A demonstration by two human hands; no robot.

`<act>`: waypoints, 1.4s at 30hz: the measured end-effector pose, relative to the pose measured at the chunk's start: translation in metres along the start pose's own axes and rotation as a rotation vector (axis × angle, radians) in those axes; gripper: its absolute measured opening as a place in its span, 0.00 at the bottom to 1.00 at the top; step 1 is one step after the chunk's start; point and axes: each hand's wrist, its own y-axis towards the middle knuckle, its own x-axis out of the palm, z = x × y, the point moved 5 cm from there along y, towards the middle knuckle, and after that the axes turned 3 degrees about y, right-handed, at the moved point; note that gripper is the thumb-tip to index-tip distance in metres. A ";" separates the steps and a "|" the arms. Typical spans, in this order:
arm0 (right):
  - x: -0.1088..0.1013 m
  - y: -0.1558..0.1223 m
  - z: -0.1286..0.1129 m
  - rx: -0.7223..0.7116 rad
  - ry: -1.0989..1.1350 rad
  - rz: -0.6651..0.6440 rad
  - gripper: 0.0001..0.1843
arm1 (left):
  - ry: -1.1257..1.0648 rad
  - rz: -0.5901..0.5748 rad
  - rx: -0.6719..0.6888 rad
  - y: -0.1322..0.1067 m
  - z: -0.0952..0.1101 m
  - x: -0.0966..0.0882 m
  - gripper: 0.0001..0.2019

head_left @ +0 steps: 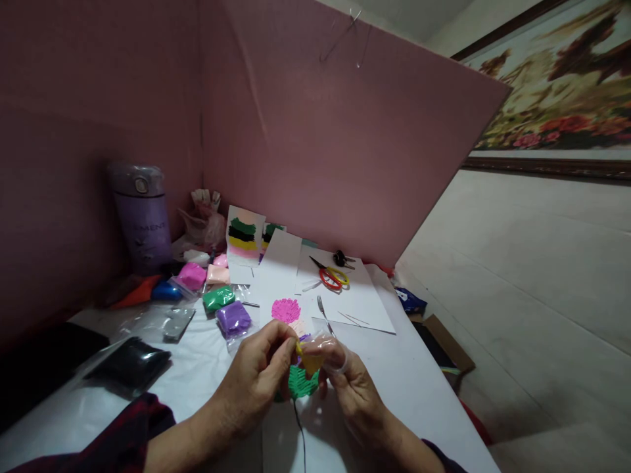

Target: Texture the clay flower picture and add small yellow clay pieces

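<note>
My left hand (pixel 256 368) pinches a bit of yellow modelling clay (pixel 298 349) between thumb and fingertips. In my right hand (pixel 357 391) is a clear plastic bag (pixel 323 343) with a lump of yellow clay (pixel 311 363) in it. Both hands are closed and close together above the white paper. Below them lies a textured green clay piece (pixel 302 382), partly covered by the fingers, with a thin black line (pixel 300 424) running down from it. A round textured pink clay piece (pixel 286 310) lies just beyond my hands, with paler and purple bits partly hidden.
A fork (pixel 323 310) and scissors (pixel 331 277) lie on paper at the back. Bagged clays stand left: purple (pixel 234 318), green (pixel 218 299), magenta (pixel 192 276), black (pixel 131 364). A purple tumbler (pixel 142 223) stands by the pink panel (pixel 315 131). The table's right edge drops off.
</note>
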 end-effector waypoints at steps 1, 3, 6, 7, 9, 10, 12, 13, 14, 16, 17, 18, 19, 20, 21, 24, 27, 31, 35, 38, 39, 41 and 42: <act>0.000 0.000 0.000 0.005 -0.002 0.005 0.16 | -0.006 0.007 -0.003 0.000 -0.001 0.000 0.14; -0.001 -0.001 0.000 0.006 0.003 0.021 0.16 | -0.029 0.021 -0.014 0.000 -0.002 -0.001 0.14; -0.002 -0.002 0.001 -0.020 0.004 0.026 0.16 | -0.053 0.052 -0.028 0.002 -0.003 -0.004 0.15; -0.002 -0.003 0.002 -0.027 0.001 0.020 0.17 | -0.052 0.065 -0.026 0.002 -0.003 -0.005 0.15; -0.001 -0.003 0.002 -0.042 0.007 0.001 0.18 | -0.033 0.090 -0.014 0.003 -0.002 -0.006 0.15; -0.001 -0.003 0.002 -0.044 0.017 -0.005 0.18 | -0.021 0.096 -0.004 0.004 -0.001 -0.007 0.14; 0.001 -0.002 0.000 -0.037 0.044 -0.017 0.17 | -0.004 0.104 0.010 0.004 0.000 -0.008 0.14; 0.002 -0.001 -0.001 -0.030 0.057 -0.026 0.17 | -0.001 0.104 0.014 0.003 0.000 -0.008 0.14; 0.003 0.000 -0.002 -0.022 0.069 -0.037 0.17 | -0.003 0.102 0.016 0.003 0.000 -0.008 0.13; 0.005 0.001 -0.004 -0.009 0.086 -0.053 0.16 | -0.012 0.097 0.010 0.002 0.000 -0.008 0.13; 0.006 0.002 -0.004 -0.008 0.094 -0.056 0.16 | -0.016 0.094 0.006 0.002 0.000 -0.008 0.13; 0.006 0.002 -0.004 -0.010 0.101 -0.055 0.16 | -0.018 0.092 0.002 0.001 0.000 -0.007 0.13; 0.005 0.002 -0.004 -0.012 0.105 -0.051 0.16 | -0.021 0.091 -0.003 0.001 -0.001 -0.007 0.14; 0.004 0.002 -0.004 -0.014 0.109 -0.043 0.15 | -0.023 0.091 -0.007 0.001 -0.001 -0.007 0.14; 0.004 0.002 -0.003 -0.015 0.111 -0.035 0.15 | -0.025 0.092 -0.009 0.001 -0.001 -0.006 0.14; 0.001 0.001 -0.002 -0.031 0.106 -0.012 0.15 | -0.031 0.094 -0.019 0.001 -0.003 -0.006 0.14; 0.001 0.000 -0.002 -0.059 0.109 -0.021 0.17 | -0.032 0.092 -0.016 0.000 -0.001 -0.007 0.15; 0.001 0.001 -0.003 -0.061 0.116 -0.014 0.18 | -0.058 0.086 -0.036 -0.001 0.004 -0.006 0.14; 0.002 0.001 -0.003 -0.068 0.099 -0.052 0.18 | -0.078 0.063 -0.030 0.000 0.007 -0.004 0.13; 0.003 0.000 -0.003 -0.095 0.066 -0.079 0.19 | -0.054 0.068 -0.005 0.001 0.005 -0.005 0.13; 0.003 -0.001 -0.002 -0.105 0.051 -0.082 0.19 | -0.053 0.070 -0.006 0.001 0.004 -0.005 0.13; 0.003 -0.003 -0.002 -0.116 0.029 -0.085 0.20 | -0.064 0.076 -0.026 0.001 0.002 -0.006 0.14; 0.003 -0.003 -0.001 -0.115 0.023 -0.087 0.20 | -0.071 0.080 -0.040 0.001 0.001 -0.006 0.14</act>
